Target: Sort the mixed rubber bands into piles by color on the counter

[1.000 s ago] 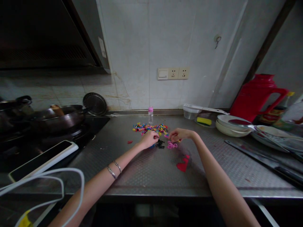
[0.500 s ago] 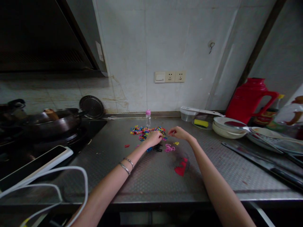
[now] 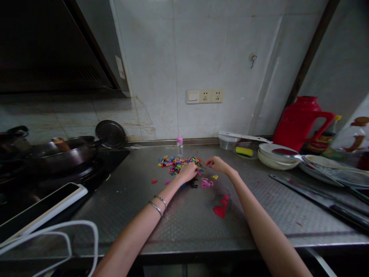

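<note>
A loose pile of small colourful elastic hair bands lies on the metal counter, spread out in front of me. My left hand is over the pile's right part, fingers closed and pointing down; whatever they hold is hidden. Just to its right, my right hand hovers low beside the pile with its fingers bent together, and I cannot make out anything in them. Sorted near my hands are black bands, pink bands and a few yellow bands. A small clear bottle with a pink cap stands behind the pile.
Red pieces lie nearer me on the counter. To the right are a yellow sponge, stacked bowls, a long black-handled knife and a red thermos jug. On the left, a pan sits on the stove; a white cable loops nearby.
The view has shifted slightly. My left hand has moved a little to the right and lower over the bands; my right hand stays almost in place.
</note>
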`<move>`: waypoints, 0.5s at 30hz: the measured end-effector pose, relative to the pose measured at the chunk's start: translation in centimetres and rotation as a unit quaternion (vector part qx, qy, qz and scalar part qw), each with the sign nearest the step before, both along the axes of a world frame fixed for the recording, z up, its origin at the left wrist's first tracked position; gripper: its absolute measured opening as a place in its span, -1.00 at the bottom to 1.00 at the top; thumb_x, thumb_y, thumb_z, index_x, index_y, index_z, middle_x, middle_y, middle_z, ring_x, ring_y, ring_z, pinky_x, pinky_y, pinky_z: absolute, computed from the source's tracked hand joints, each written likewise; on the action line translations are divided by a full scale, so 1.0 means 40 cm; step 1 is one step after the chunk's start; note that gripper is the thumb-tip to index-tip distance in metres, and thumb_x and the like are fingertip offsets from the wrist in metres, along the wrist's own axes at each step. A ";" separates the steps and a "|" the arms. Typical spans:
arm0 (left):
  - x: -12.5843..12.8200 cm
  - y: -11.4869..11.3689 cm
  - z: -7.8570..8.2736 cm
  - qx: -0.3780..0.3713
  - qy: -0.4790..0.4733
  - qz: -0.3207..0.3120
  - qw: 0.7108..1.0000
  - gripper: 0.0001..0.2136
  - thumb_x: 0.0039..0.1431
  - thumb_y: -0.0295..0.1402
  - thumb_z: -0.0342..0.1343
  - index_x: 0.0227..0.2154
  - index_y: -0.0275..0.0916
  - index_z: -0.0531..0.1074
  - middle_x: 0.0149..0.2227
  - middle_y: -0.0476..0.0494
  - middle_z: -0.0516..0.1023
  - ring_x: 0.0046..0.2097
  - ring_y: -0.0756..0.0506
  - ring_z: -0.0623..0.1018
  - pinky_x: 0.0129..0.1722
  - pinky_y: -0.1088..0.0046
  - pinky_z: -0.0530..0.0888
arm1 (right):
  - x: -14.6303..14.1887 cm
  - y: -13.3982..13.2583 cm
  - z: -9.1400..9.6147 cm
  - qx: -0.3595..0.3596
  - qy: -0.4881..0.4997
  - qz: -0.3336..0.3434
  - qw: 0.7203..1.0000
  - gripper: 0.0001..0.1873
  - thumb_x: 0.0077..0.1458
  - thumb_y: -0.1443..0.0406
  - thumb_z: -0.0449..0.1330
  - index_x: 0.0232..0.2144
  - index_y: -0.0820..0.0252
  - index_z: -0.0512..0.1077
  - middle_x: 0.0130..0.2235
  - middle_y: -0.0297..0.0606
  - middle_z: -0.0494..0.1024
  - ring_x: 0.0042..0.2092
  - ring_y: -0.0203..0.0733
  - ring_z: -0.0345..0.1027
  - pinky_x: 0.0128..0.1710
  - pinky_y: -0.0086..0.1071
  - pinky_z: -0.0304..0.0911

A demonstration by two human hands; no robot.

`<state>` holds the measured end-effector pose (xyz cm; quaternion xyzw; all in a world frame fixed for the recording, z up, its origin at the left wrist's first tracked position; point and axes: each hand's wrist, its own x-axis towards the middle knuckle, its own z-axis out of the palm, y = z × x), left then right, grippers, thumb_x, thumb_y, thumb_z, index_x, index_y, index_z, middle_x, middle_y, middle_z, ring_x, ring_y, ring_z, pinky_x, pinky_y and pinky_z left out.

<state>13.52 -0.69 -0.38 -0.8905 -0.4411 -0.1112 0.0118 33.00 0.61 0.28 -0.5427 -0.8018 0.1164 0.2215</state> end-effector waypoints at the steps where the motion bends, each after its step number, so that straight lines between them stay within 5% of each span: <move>1: 0.000 -0.002 0.001 -0.003 -0.003 0.002 1.000 -0.80 0.07 -0.42 -0.04 -0.33 -0.19 0.48 -0.29 -0.17 0.51 -0.20 -0.10 0.49 -0.19 0.41 0.38 | 0.000 0.000 0.000 0.001 0.000 -0.002 1.000 -0.65 -0.22 0.52 -0.01 -0.43 0.27 0.52 -0.42 -0.27 0.54 -0.38 -0.30 0.34 -0.39 -0.55 0.16; 15: -0.007 0.007 0.009 -0.007 -0.042 -0.020 0.999 -0.80 0.03 -0.42 -0.01 -0.31 -0.17 0.49 -0.28 -0.12 0.51 -0.22 -0.08 0.47 -0.21 0.45 0.37 | 0.002 -0.002 0.002 0.004 0.004 -0.012 1.000 -0.65 -0.22 0.50 -0.01 -0.42 0.23 0.52 -0.42 -0.31 0.53 -0.38 -0.30 0.35 -0.34 -0.54 0.19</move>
